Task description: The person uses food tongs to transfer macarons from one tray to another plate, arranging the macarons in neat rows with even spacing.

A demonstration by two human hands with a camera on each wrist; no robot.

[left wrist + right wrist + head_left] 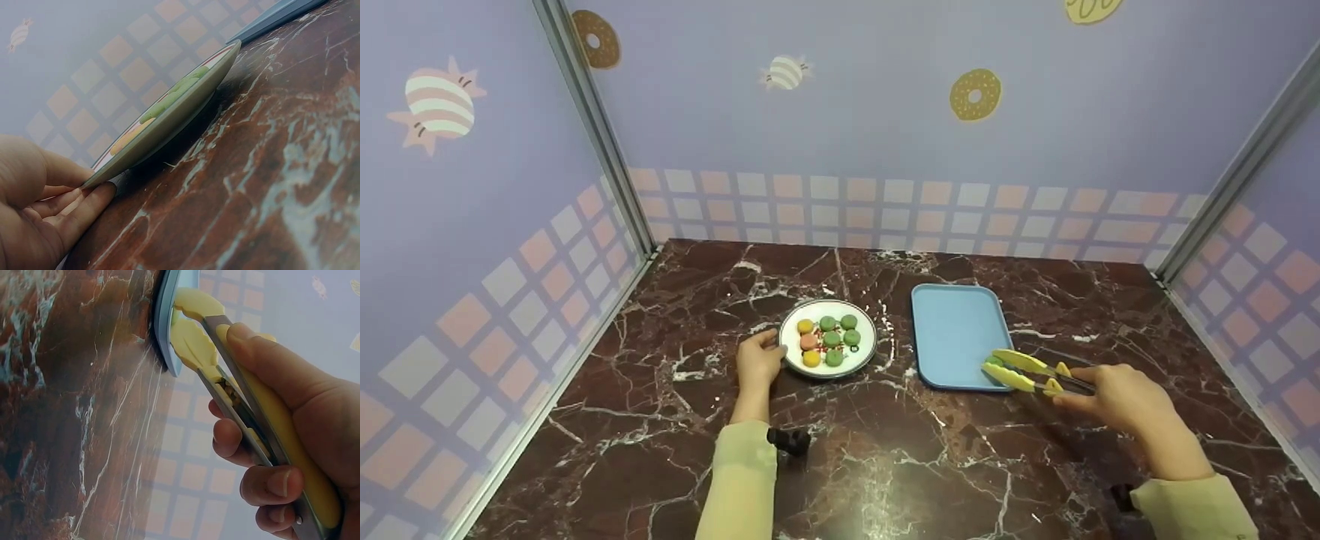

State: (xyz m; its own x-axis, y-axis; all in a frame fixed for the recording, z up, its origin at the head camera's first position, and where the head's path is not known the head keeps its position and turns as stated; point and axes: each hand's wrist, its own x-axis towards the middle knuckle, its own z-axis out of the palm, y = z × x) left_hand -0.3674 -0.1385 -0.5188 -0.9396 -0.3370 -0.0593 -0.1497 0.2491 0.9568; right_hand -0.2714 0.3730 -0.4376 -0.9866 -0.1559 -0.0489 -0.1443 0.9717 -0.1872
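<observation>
My left hand (pixel 759 363) pinches the left rim of a round white plate (pixel 864 358), thumb above and fingers below in the left wrist view. On the plate lie several green round pieces (pixel 831 339), two yellow ones (pixel 811 359) and an orange one (pixel 808 342), like small cookies. My right hand (pixel 1129 397) grips yellow-tipped metal tongs (pixel 256 405). Their tips reach over the near right corner of a light blue tray (pixel 960 330). Between the tips a bit of green (pixel 997 361) shows, mostly hidden; whether the tongs squeeze it I cannot tell.
All of this stands on a dark red marbled tabletop (pixel 840 450). Purple walls (pixel 877 112) with candy and doughnut pictures close in the back and both sides. Metal posts (pixel 611 142) mark the back corners. A gap of tabletop separates plate and tray.
</observation>
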